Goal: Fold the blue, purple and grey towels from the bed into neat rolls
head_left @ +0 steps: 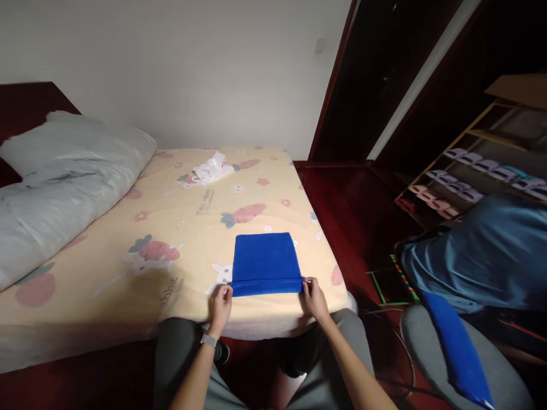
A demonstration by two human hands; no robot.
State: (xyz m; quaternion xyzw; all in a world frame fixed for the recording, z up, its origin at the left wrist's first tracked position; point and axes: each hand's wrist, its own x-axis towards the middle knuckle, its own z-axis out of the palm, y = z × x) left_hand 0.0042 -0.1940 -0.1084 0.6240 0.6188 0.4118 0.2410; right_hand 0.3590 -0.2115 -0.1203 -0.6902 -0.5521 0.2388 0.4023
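A blue cloth [265, 257] lies flat at the near edge of the bed, right of its middle, with a narrow strip folded over along the near side. The left hand [222, 299] pinches the left end of that strip between thumb and fingers; the right hand [314, 297] pinches its right end.

Farther back on the carrot-and-rabbit bedsheet [205, 225] sits a crumpled white plastic bag [212, 168] with red print; whether it holds anything cannot be told. A pale grey quilt [72, 179] is heaped at the far left.

At the far right, a shoe rack [498, 139] carries slippers in rows: whitish-lilac pairs on the upper rows, pink ones [431, 199] lower, and a red pair [405, 205] at the lower left. Nearer, another blue cloth [459, 347] lies over a grey chair seat [421, 336].
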